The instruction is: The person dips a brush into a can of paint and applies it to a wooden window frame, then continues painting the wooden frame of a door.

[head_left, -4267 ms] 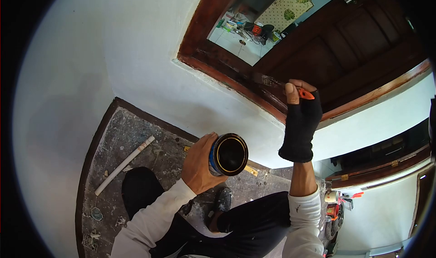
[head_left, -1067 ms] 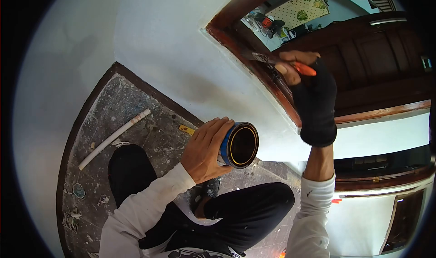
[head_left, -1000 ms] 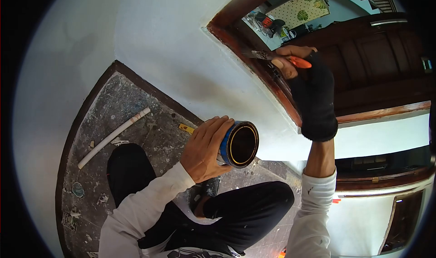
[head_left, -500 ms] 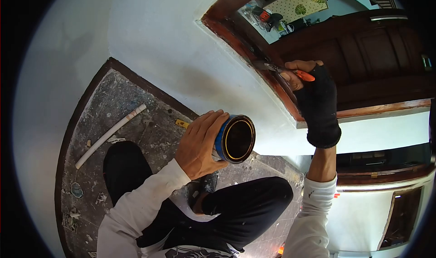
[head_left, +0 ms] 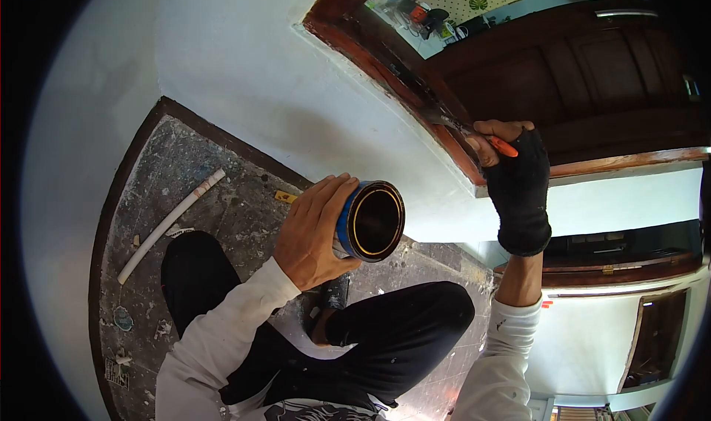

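Observation:
My bare left hand point(head_left: 315, 232) is wrapped round a blue can point(head_left: 376, 221), whose open mouth with a yellow ring faces me and shows dark inside. To the right, my right hand point(head_left: 511, 165), in a black fingerless glove, grips a brush point(head_left: 503, 146) with an orange handle. The brush's far end lies against the reddish-brown wooden frame point(head_left: 370, 58) at the wall opening. Its tip is hard to make out against the dark wood.
A white tube point(head_left: 170, 226) and a yellow item point(head_left: 285, 196) lie on the stained floor point(head_left: 222, 221). The white wall point(head_left: 244, 65) rises ahead. A dark panelled door point(head_left: 563, 88) stands beyond the frame. My bent legs are below the can.
The view has shifted slightly. My right hand and the brush have moved a little down along the frame. The can, still in my left hand, appears slightly further left.

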Action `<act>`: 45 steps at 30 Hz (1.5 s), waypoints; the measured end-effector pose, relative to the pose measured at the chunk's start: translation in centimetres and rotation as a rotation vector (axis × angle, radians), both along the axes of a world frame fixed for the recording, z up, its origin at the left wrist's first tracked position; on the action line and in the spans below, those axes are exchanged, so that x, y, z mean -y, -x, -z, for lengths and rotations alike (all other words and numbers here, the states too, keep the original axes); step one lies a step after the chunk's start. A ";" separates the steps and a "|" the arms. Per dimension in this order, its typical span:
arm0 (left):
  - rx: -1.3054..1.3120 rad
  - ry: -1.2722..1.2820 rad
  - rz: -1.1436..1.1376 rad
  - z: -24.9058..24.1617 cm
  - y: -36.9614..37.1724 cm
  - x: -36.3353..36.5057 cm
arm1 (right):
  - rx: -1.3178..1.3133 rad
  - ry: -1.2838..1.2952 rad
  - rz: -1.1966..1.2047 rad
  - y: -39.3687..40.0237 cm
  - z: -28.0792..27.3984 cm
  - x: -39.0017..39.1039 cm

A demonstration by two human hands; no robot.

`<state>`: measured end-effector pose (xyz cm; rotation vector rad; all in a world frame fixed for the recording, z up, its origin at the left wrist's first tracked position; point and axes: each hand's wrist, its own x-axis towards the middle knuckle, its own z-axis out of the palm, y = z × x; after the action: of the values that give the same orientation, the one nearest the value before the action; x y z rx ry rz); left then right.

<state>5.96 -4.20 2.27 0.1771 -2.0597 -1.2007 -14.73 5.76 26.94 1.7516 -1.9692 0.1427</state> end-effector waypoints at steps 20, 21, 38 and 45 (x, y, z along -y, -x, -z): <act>-0.005 0.012 -0.037 0.0 -0.5 0.5 | 0.624 0.661 0.053 -2.8 8.3 2.4; -0.016 0.011 -0.043 0.0 -0.5 0.6 | 0.678 0.658 0.036 -2.8 8.4 2.9; -0.010 0.005 -0.047 -0.2 -0.7 0.8 | 0.275 0.428 -0.044 -0.1 8.8 1.9; -0.006 0.004 -0.036 -0.1 -0.7 0.8 | 0.237 0.384 -0.042 -0.1 8.6 0.5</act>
<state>6.62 -5.04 2.32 0.2074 -2.0453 -1.1735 -14.59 5.31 18.36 1.5779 -1.9057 0.7227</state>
